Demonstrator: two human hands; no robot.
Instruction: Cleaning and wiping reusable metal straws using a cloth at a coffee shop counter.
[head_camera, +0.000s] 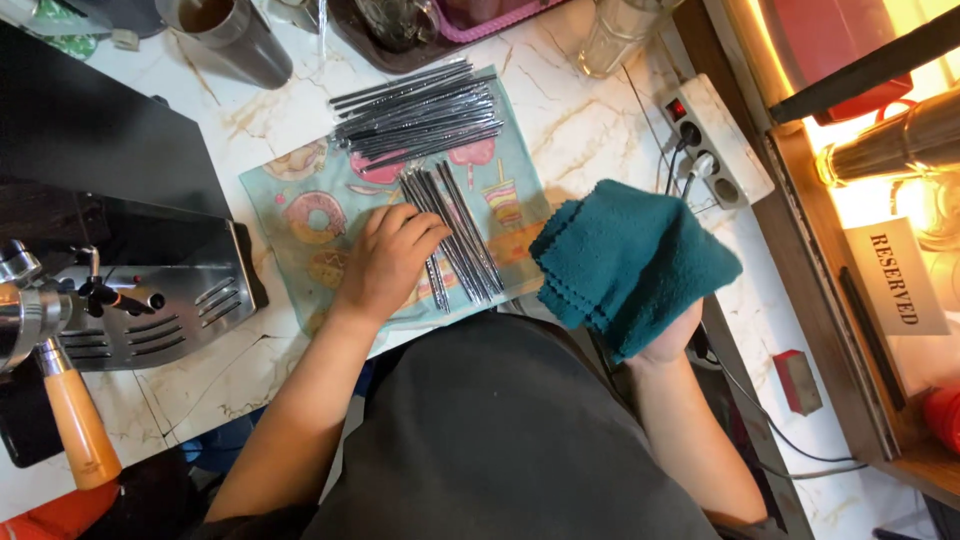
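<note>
Right hand (668, 340) is seen closed under a teal cloth (628, 262), folded and held up just above the tabletop (590, 130) edge; most of the hand is covered by the cloth. Left hand (385, 260) is laid palm down, fingers loosely curled, on the near bundle of black straws (455, 245); fingertips are touching the straws, but a full grip around one cannot be confirmed. That bundle is fanned lengthwise on a light blue printed mat (300, 215) with doughnut pictures.

Left of the mat, a steel drip tray (160, 300) of an espresso machine is seen, with a wooden-handled portafilter (70, 410) nearer the body.

Farther out on the same mat, a second, larger pile of black straws (420, 115) is lying crosswise, apart from the near bundle. A white power strip (712, 140) with plugged cables is set to the right of the mat. At the far edge, a metal cup (235, 35), a dark tray (400, 40) and a clear glass (615, 35) are lined up on the marble.
</note>
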